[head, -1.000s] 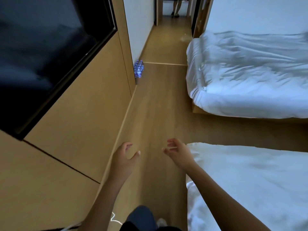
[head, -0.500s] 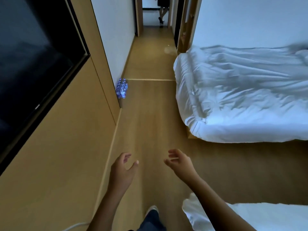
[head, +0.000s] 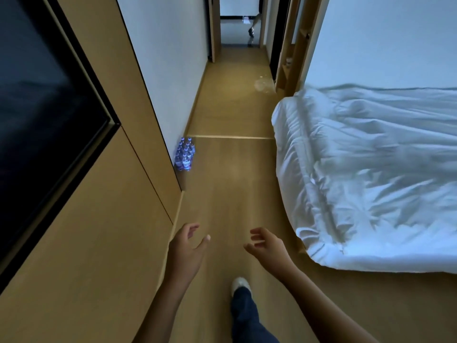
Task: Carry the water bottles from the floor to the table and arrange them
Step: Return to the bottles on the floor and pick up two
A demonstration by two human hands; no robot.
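Note:
A cluster of several water bottles (head: pixel 185 154) with blue labels and caps stands upright on the wooden floor, tight against the white wall where the wood panel ends. My left hand (head: pixel 186 248) and my right hand (head: pixel 268 246) are held out in front of me over the floor, both empty with loosely curled fingers. The bottles are well ahead of both hands and slightly left. No table is in view.
A wood-panelled wall (head: pixel 94 219) with a dark screen (head: pixel 44 107) runs along the left. A bed with a white duvet (head: pixel 371 174) fills the right. Between them a wooden floor aisle (head: pixel 230 194) leads to a corridor, where a person's legs (head: pixel 253 28) show.
I have walked forward along the aisle: the bottles are closer and larger, and the near bed has dropped out of view. Both hands stay empty and held out in front.

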